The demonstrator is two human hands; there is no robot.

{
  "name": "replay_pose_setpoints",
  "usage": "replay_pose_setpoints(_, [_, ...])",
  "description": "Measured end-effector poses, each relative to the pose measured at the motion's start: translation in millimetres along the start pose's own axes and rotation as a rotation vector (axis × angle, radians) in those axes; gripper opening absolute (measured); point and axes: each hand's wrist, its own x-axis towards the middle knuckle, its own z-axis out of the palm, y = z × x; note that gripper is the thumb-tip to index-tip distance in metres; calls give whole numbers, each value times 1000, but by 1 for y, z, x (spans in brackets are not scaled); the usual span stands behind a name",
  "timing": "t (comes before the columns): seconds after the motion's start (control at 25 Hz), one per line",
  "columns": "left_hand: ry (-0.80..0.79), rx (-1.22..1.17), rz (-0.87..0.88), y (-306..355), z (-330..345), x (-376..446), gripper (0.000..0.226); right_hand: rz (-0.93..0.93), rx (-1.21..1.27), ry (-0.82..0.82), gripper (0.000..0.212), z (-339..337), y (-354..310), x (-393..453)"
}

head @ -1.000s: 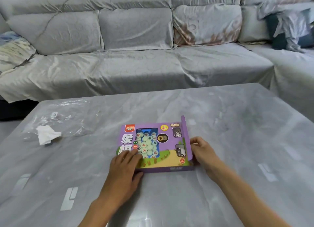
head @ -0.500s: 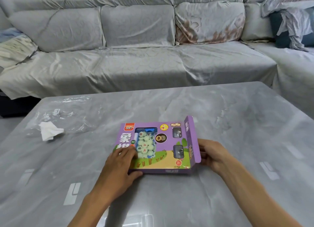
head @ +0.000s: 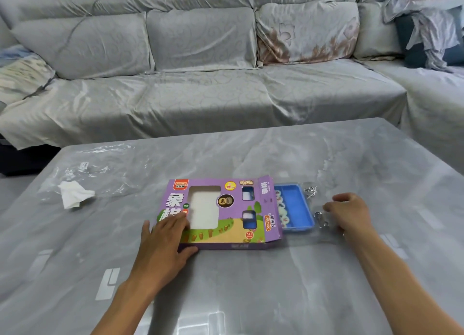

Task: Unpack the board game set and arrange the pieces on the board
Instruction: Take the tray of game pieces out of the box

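On bench [head: 251, 284]: purple box [head: 221, 216], left hand [head: 163, 236] flat atop; blue tray [head: 295, 210] half withdrawn, right hand [head: 349, 214] pinching its clear cover. Pieces unplaced, board unseen.

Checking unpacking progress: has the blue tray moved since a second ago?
Yes. The blue tray has slid rightward out of the purple box, which stays put.
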Motion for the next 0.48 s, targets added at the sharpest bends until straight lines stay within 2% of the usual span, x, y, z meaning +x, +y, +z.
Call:
replay_pose_setpoints(0.08, [19, 28, 114, 8, 9, -3, 46, -225, -249, 101, 31, -8, -3, -10])
replay_pose_setpoints(0.12, [34, 29, 163, 13, 13, -5, 50, -384, -306, 43, 23, -7, -7, -23])
replay_pose_setpoints(0.16, [50, 25, 196, 16, 15, -6, 53, -525, -325, -136, 19, -4, -11, -35])
replay_pose_setpoints(0.2, [67, 12, 212, 18, 16, -5, 55, -626, -381, -381, 20, -2, -15, -49])
replay_pose_setpoints(0.24, [83, -4, 213, 18, 18, -3, 54, -678, -490, -605, 22, 1, -17, -61])
replay_pose_setpoints(0.28, [96, -14, 205, 17, 19, -3, 54, -725, -624, -722, 27, 3, -16, -67])
replay_pose_setpoints(0.36, [118, -18, 191, 16, 20, -4, 56, -787, -794, -641, 35, 6, -14, -63])
replay_pose_setpoints(0.48, [88, -4, 210, 15, 21, -3, 55, -780, -853, -524, 32, 9, -23, -62])
